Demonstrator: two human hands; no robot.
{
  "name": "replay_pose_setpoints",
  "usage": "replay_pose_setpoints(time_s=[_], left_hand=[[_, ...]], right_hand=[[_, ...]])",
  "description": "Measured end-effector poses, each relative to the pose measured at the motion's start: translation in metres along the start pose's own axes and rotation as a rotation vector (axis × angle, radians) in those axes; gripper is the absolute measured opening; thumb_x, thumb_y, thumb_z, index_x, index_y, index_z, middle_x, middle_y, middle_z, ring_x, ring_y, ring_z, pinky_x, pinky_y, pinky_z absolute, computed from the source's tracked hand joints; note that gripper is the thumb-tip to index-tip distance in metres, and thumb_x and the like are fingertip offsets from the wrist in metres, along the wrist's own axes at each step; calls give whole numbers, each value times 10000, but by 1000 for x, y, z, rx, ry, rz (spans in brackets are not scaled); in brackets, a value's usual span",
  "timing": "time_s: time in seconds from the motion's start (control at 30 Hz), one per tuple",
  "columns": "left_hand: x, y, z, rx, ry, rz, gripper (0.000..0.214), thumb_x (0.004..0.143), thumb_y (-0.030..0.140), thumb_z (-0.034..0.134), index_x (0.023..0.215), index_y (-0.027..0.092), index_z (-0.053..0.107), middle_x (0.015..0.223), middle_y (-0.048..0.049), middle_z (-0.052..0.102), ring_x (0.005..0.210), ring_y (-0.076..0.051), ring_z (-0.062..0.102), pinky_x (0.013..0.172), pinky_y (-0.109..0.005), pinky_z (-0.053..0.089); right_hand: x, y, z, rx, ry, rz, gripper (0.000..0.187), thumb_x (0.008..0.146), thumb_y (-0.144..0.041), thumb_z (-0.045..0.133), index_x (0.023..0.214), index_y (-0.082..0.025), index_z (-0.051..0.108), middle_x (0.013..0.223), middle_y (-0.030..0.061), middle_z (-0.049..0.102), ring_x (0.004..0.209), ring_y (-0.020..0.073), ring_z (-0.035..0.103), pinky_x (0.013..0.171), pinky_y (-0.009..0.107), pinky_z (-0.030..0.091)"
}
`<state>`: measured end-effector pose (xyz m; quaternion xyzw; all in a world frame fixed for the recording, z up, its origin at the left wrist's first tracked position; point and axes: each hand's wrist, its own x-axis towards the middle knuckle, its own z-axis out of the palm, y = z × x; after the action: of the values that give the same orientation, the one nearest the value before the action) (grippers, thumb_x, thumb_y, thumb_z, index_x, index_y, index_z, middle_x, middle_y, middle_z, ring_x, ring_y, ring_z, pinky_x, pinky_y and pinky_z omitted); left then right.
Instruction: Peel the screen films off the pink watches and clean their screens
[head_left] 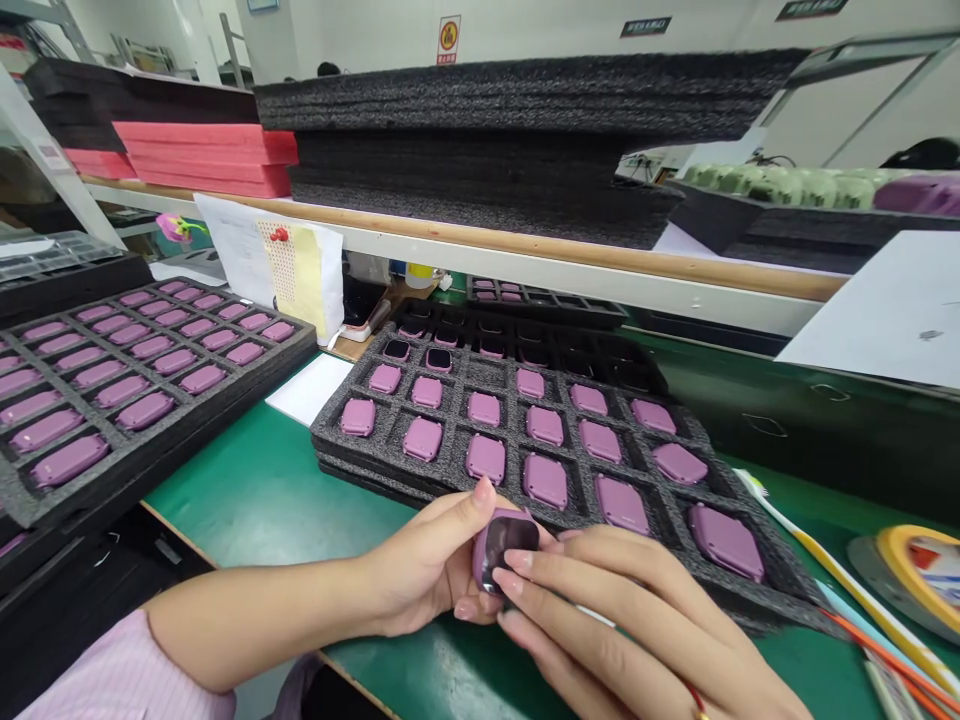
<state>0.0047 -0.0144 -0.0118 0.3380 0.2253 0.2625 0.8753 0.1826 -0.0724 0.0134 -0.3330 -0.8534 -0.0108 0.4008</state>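
Between the thumb and fingers of my left hand (pixel 442 560) is a purple smartwatch case (pixel 484 545) with a glossy dark screen. The screen tilts up toward me. My right hand (pixel 622 610) reaches across from the right with its fingers stretched out, and the fingertips rest on the screen; its thumb is hidden. Just beyond both hands lies a black foam tray (pixel 457 425) with several purple watch cases, such as one watch case (pixel 545 480), in its compartments. Most lie with the screen down; a few at the back show dark screens.
A second foam tray (pixel 225 400) of purple cases sits at the left. On the right lie a toothbrush (pixel 840 555) and a roll of yellow tape (pixel 926 570). A shelf edge (pixel 570 255) crosses above the trays, carrying stacked black foam (pixel 480 150) and red foam (pixel 210 160).
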Motion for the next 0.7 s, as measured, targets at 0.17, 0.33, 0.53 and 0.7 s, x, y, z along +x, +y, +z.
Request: replay_pose_setpoints(time_s=[0.17, 0.33, 0.53, 0.7], left_hand=[[2, -7, -1, 134, -1, 93, 616, 725, 750, 694, 827, 164, 538, 669, 36, 545, 384, -18, 340, 341, -178, 192], [3, -7, 1, 92, 38, 77, 641, 732, 779, 661, 840, 158, 544, 694, 12, 582, 397, -25, 375, 348, -184, 173], [3, -2, 2, -1, 36, 44, 534, 789, 679, 687, 833, 180, 504, 738, -14, 665, 380, -45, 453, 326, -170, 167], [3, -2, 4, -32, 81, 46, 552, 754, 673, 723, 841, 162, 532, 695, 6, 613, 387, -33, 399, 347, -186, 151]], right_hand=[[3, 4, 14, 16, 20, 155, 552, 862, -328, 750, 1362, -215, 542, 747, 21, 666, 658, 196, 611, 585, 328, 538], [5, 6, 16, 126, 28, 213, 399, 845, -265, 750, 1200, -217, 576, 857, 33, 675, 763, 186, 641, 657, 302, 557], [6, 11, 11, 98, 40, 208, 398, 869, -340, 747, 1204, -225, 565, 932, 55, 711, 854, 208, 667, 738, 327, 563], [7, 13, 9, 78, -13, 135, 442, 871, -231, 715, 1283, -214, 557, 1037, 81, 710, 913, 215, 677, 767, 340, 576]])
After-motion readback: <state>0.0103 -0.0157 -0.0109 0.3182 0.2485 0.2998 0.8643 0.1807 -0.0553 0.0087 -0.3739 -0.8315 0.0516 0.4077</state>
